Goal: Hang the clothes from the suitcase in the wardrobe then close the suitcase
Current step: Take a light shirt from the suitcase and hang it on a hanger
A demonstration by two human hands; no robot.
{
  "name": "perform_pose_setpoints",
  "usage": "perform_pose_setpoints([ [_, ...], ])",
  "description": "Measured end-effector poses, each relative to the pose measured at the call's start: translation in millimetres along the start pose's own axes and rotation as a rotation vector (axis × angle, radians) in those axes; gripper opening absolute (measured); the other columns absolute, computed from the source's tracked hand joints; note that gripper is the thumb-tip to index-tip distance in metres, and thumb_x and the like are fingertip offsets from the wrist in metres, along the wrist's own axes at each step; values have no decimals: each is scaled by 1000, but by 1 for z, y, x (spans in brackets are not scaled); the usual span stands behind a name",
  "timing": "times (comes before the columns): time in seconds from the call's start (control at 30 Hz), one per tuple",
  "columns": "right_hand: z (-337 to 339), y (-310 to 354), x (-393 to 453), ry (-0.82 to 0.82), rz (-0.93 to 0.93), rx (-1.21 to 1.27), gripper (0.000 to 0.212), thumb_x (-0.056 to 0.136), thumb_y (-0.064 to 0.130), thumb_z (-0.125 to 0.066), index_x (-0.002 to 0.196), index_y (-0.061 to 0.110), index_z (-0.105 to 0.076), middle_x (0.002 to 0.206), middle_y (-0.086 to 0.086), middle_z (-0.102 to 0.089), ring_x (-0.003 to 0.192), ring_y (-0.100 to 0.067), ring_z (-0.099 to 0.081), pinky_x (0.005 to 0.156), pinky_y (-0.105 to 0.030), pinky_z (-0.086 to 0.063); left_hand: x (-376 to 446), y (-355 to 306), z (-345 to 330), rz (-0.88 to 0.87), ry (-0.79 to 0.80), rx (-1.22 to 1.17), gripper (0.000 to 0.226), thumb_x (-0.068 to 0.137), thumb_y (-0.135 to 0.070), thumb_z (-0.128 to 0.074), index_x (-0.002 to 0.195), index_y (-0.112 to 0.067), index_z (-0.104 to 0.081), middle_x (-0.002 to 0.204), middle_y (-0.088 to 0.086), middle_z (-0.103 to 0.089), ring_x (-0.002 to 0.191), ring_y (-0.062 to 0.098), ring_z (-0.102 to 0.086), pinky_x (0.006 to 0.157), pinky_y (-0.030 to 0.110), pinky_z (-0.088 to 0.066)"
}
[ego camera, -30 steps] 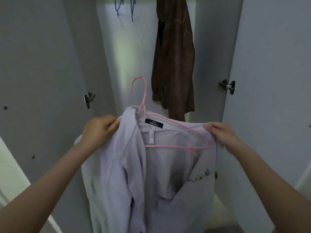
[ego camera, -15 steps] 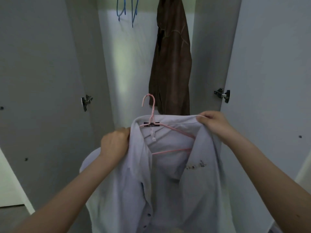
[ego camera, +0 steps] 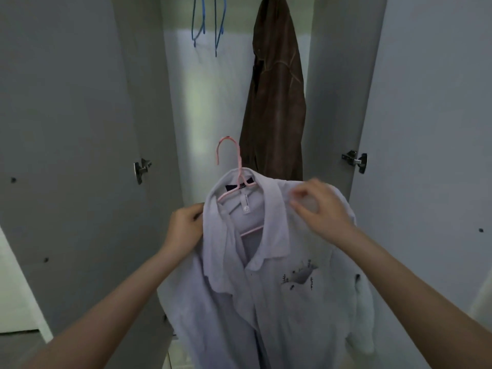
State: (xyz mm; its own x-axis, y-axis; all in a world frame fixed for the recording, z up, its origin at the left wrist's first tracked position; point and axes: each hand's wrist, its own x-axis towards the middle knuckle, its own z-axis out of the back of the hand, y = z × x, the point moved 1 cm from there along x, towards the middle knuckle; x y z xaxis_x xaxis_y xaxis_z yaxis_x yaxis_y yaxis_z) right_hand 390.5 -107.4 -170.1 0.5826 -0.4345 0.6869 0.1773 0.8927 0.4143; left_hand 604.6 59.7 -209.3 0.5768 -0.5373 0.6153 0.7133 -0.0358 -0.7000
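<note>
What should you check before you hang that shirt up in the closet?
1. Shirt sits on the pink hanger: ok, both shoulders look covered.
2. Hanger hook free to catch the rail: ok, it sticks up above the collar.
3. Left hand holds the shirt's shoulder: ok.
4. Right hand grip on the other shoulder: cannot tell, it is blurred.
5. Room on the rail between the blue hangers and the brown jacket: ok, a gap shows.
6. The rail itself: cannot tell, out of view.
</note>
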Motion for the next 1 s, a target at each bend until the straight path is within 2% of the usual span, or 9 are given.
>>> perform_pose_setpoints([
  [0.1, 8, -12, 14, 93, 89, -290, 28, 89, 35, -57, 114, 23, -60, 111, 1, -59, 101, -16, -53, 86, -31, -40, 6, -5, 5, -39, 60, 5, 34, 83, 11, -56, 60, -12, -64, 54, -5, -55, 51, -12, -43, 48, 10, -33],
  [0.2, 5, -22, 17, 249, -21, -120, 21, 93, 37, -50, 74, 32, -60, 75, 8, -62, 72, -14, -55, 59, -20, -36, 13, -11, 9, -66, 106, 65, 17, 84, 7, -57, 75, 1, -70, 64, 4, -62, 64, 5, -51, 52, 11, -36],
  [0.3, -4, -34, 12, 182, -87, 35, 42, 91, 30, -55, 51, 22, -45, 52, 4, -47, 53, -10, -43, 50, -19, -28, 17, -16, 14, -154, 89, 161, 13, 84, -4, -61, 84, -11, -72, 77, -2, -58, 71, 0, -50, 64, 7, -36],
  [0.4, -8, -42, 7, 129, -164, 97, 43, 90, 25, -57, 53, 6, -51, 53, -10, -48, 52, -14, -42, 48, -17, -29, 14, -14, 14, -169, -86, 161, 19, 86, -21, -51, 91, -21, -70, 103, -8, -48, 101, 5, -45, 92, 22, -30],
  [0.5, -4, -49, 7, 96, -221, 138, 45, 90, 23, -58, 49, 11, -44, 51, -5, -42, 51, -15, -38, 47, -17, -29, -2, -14, 1, -147, -126, -21, 14, 81, -36, -57, 89, -26, -59, 98, -16, -51, 90, 4, -51, 80, 18, -37],
  [0.6, 3, -52, 11, 64, -253, 151, 47, 90, 25, -58, 49, 16, -37, 50, -3, -36, 50, -14, -34, 52, -28, -26, -17, -11, -30, -35, -47, -46, 31, 69, -31, -78, 87, -30, -52, 81, -12, -59, 68, 7, -55, 59, 20, -44],
  [0.77, 28, -61, 13, 35, -288, 108, 46, 89, 31, -59, 50, 12, -44, 51, -3, -40, 51, -14, -36, 52, -28, -25, -7, -12, -55, -123, -33, 140, 14, 74, -11, -63, 73, -15, -50, 66, -2, -54, 61, 14, -50, 56, 28, -38],
  [0.93, 51, -66, 11, -6, -295, 147, 43, 87, 24, -63, 51, 5, -50, 51, 0, -40, 48, -5, -34, 43, -18, -23, -12, -31, -76, -684, 252, 429, 26, 87, -38, -54, 87, -18, -70, 84, 0, -64, 75, 20, -60, 64, 28, -46],
  [1.0, 62, -66, 11, -17, -295, 163, 39, 87, 22, -65, 52, 6, -56, 51, 4, -43, 48, -2, -35, 43, -15, -25, 0, -39, -81, -649, 70, 376, 30, 88, -36, -50, 99, -17, -70, 98, 4, -62, 90, 17, -53, 74, 36, -48],
])
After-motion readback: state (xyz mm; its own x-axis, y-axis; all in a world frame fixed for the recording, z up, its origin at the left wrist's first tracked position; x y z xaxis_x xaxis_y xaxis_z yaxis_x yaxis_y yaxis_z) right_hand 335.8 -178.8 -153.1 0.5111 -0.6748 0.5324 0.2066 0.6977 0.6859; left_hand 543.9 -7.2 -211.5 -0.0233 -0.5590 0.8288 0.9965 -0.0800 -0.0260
